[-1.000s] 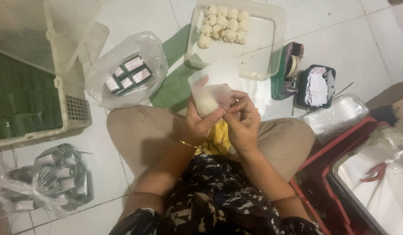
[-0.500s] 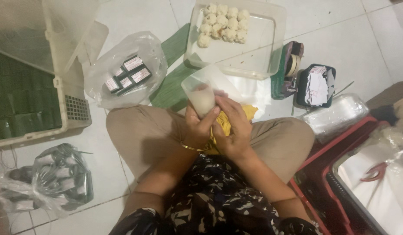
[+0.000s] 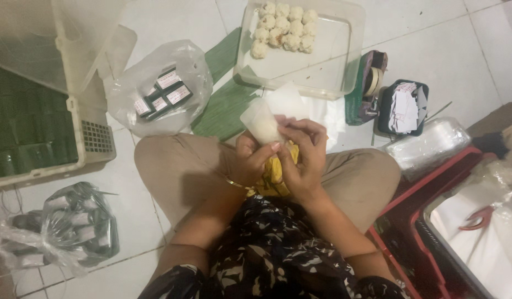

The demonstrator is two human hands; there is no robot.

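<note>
Head view, looking straight down at our lap as we sit cross-legged on a white tiled floor [image 3: 156, 260]. Both our hands meet in front of the chest, over a yellow cloth [image 3: 271, 178] on our lap. Our left hand [image 3: 251, 160] is closed around the lower end of a small clear plastic wrap holding a white ball of food [image 3: 261, 124]. The wrap's long axis runs from the fingers up and to the left, away from our body, so its free end points toward the green banana leaves [image 3: 225, 102] on the floor. Our right hand [image 3: 303, 158] sits just to the right, touching the left, with its fingers curled in narrowly and pinching the plastic at the same lower end. Both hands are equally near the wrap; the left bears most of it.

Beyond the hands stands a clear plastic tray [image 3: 328, 77] with more white balls [image 3: 283, 25] grouped in its far left corner. A tape dispenser [image 3: 369, 83] lies to the tray's right. A plastic bag of small dark boxes [image 3: 159, 97] lies to the left.
</note>
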